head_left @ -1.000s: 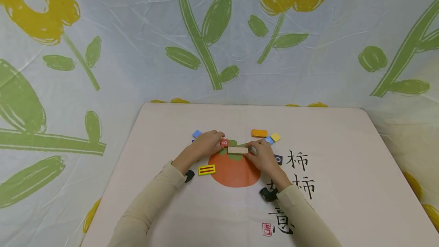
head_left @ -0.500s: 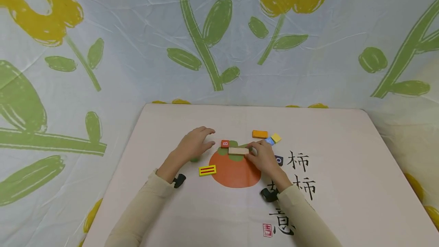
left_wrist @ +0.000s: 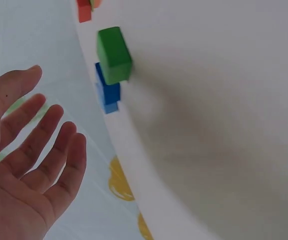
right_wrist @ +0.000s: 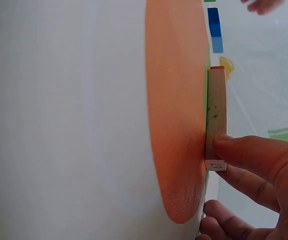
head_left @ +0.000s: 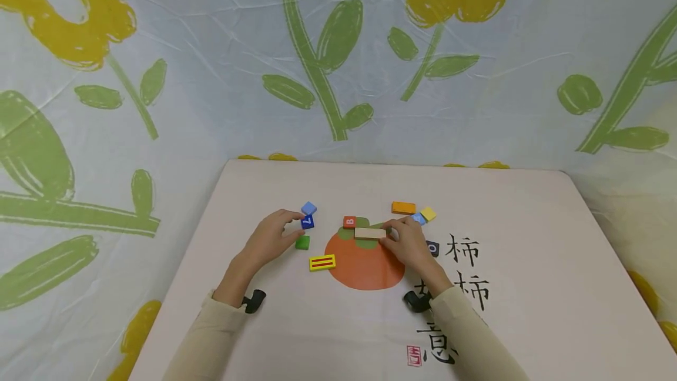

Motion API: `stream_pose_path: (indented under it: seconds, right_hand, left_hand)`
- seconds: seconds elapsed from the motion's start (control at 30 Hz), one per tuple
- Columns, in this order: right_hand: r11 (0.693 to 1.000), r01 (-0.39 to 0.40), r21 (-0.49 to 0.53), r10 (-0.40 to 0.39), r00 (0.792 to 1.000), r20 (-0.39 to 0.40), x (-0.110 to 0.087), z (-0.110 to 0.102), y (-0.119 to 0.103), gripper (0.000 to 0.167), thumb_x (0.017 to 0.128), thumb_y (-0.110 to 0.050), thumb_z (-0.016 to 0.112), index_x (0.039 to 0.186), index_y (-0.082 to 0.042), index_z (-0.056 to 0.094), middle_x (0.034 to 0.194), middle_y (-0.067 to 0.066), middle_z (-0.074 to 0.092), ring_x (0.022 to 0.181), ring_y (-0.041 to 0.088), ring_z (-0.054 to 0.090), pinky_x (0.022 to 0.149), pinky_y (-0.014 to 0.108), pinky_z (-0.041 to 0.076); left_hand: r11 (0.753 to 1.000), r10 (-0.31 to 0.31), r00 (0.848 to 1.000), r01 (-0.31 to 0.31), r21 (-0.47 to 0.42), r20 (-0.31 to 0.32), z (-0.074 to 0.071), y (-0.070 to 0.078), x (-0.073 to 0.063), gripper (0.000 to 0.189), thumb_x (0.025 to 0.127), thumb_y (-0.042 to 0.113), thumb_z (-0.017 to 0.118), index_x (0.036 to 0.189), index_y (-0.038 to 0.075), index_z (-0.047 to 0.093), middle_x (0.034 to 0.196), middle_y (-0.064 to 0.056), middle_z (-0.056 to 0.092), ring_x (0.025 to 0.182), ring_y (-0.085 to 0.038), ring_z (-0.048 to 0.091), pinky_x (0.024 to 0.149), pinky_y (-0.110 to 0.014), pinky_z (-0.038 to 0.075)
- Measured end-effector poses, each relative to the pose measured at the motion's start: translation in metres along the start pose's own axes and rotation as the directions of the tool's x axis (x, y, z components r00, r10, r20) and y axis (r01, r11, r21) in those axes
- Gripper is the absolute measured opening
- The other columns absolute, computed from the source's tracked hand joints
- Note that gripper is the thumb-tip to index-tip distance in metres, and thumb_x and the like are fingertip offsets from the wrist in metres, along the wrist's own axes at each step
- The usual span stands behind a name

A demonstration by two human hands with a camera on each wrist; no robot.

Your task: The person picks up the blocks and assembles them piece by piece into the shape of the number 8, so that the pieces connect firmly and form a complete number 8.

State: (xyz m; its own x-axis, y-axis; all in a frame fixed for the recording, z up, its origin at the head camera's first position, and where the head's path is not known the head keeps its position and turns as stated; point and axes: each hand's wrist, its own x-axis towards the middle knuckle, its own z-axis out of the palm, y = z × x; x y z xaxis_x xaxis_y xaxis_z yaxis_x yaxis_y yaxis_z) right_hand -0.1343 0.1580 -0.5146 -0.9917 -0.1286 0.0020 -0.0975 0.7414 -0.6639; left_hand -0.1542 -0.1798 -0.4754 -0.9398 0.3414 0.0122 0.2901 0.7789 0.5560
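Note:
My right hand pinches the right end of a plain wooden block, its thumb on the near face in the right wrist view. The block lies on the printed orange persimmon, beside a red letter block. Thumb and fingers of my left hand are spread around the left side of a dark blue number block. In the left wrist view that hand holds nothing. A light blue block stands behind the dark blue one, a green block in front.
A yellow block with red stripes lies at the persimmon's left edge. Behind my right hand are an orange block, a yellow block and another blue block. A black block is partly behind the right hand.
My left hand has left the red block and moved left to the dark blue block, uncovering the blue and green blocks. The right hand keeps its hold on the wooden block.

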Motion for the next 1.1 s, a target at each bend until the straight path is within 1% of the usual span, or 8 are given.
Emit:
stream_pose_path:
  seconds: [0.1, 0.17, 0.27, 0.4, 0.5, 0.73, 0.93, 1.1]
  right_hand:
    - [1.000, -0.003, 0.001, 0.003, 1.000, 0.001, 0.000, -0.001, 0.000, 0.027, 0.088, -0.017, 0.079, 0.112, -0.007, 0.072, 0.109, 0.017, 0.055, 0.106, 0.035, 0.049, 0.087, 0.048, 0.044]
    - [1.000, 0.001, -0.004, -0.001, 1.000, 0.002, 0.000, -0.001, 0.000, 0.026, 0.088, -0.017, 0.079, 0.111, -0.007, 0.072, 0.109, 0.016, 0.056, 0.106, 0.034, 0.050, 0.086, 0.048, 0.044]
    - [1.000, 0.002, -0.011, -0.002, 1.000, 0.001, 0.000, 0.000, 0.001, 0.026, 0.088, -0.017, 0.079, 0.111, -0.008, 0.072, 0.108, 0.015, 0.056, 0.105, 0.033, 0.050, 0.086, 0.047, 0.043]
    - [1.000, 0.002, -0.013, -0.002, 1.000, 0.002, 0.000, 0.000, 0.001, 0.025, 0.088, -0.017, 0.079, 0.110, -0.008, 0.072, 0.107, 0.014, 0.056, 0.104, 0.032, 0.050, 0.085, 0.046, 0.043]
    - [1.000, 0.004, -0.012, -0.005, 1.000, -0.002, 0.000, 0.000, 0.001, 0.025, 0.088, -0.017, 0.079, 0.110, -0.008, 0.072, 0.106, 0.014, 0.056, 0.103, 0.032, 0.050, 0.084, 0.046, 0.043]
    - [1.000, 0.005, -0.001, -0.005, 1.000, 0.005, -0.003, 0.000, 0.001, 0.025, 0.088, -0.015, 0.079, 0.110, -0.007, 0.072, 0.106, 0.015, 0.056, 0.103, 0.033, 0.050, 0.084, 0.046, 0.043]
    - [1.000, 0.013, 0.007, -0.013, 1.000, 0.016, 0.000, -0.003, 0.000, 0.026, 0.089, -0.017, 0.078, 0.112, -0.006, 0.072, 0.108, 0.016, 0.055, 0.104, 0.033, 0.049, 0.084, 0.046, 0.044]
    - [0.999, 0.031, 0.014, -0.031, 1.000, 0.007, 0.000, -0.002, 0.002, 0.027, 0.089, -0.016, 0.078, 0.113, -0.006, 0.072, 0.108, 0.017, 0.056, 0.104, 0.034, 0.049, 0.084, 0.047, 0.043]
  left_hand:
    - [0.999, -0.036, 0.999, 0.037, -0.015, 0.034, 0.003, -0.008, -0.003, 0.040, 0.093, 0.028, 0.073, 0.129, 0.013, 0.066, 0.129, -0.004, 0.062, 0.120, -0.028, 0.057, 0.097, -0.048, 0.047]
    - [0.999, -0.049, 0.997, 0.050, -0.016, 0.057, 0.006, -0.012, -0.005, 0.040, 0.093, 0.028, 0.074, 0.129, 0.013, 0.066, 0.130, -0.005, 0.061, 0.123, -0.028, 0.055, 0.099, -0.049, 0.045]
    - [0.999, -0.051, 0.994, 0.053, -0.010, 0.095, 0.010, -0.017, -0.006, 0.042, 0.092, 0.025, 0.075, 0.130, 0.012, 0.066, 0.132, -0.007, 0.061, 0.126, -0.029, 0.053, 0.102, -0.050, 0.042]
    - [0.999, -0.037, 0.990, 0.038, 0.001, 0.134, 0.016, -0.022, -0.007, 0.043, 0.090, 0.021, 0.077, 0.131, 0.011, 0.065, 0.130, -0.008, 0.062, 0.125, -0.029, 0.054, 0.103, -0.049, 0.042]
    - [1.000, -0.027, 0.990, 0.025, 0.018, 0.137, 0.018, -0.023, -0.007, 0.043, 0.090, 0.020, 0.077, 0.130, 0.010, 0.065, 0.128, -0.008, 0.063, 0.123, -0.029, 0.055, 0.102, -0.048, 0.043]
    - [0.996, -0.042, 0.988, 0.031, 0.081, 0.148, 0.021, -0.020, -0.011, 0.043, 0.090, 0.022, 0.077, 0.131, 0.010, 0.065, 0.129, -0.010, 0.063, 0.124, -0.032, 0.054, 0.103, -0.049, 0.042]
    - [0.992, -0.031, 0.988, 0.012, 0.124, 0.153, 0.021, -0.020, -0.007, 0.041, 0.091, 0.022, 0.076, 0.129, 0.009, 0.066, 0.128, -0.011, 0.062, 0.122, -0.033, 0.054, 0.102, -0.049, 0.043]
    - [0.992, -0.036, 0.988, 0.017, 0.124, 0.151, 0.023, -0.023, -0.007, 0.040, 0.091, 0.020, 0.075, 0.129, 0.010, 0.066, 0.130, -0.012, 0.061, 0.123, -0.033, 0.053, 0.102, -0.050, 0.042]
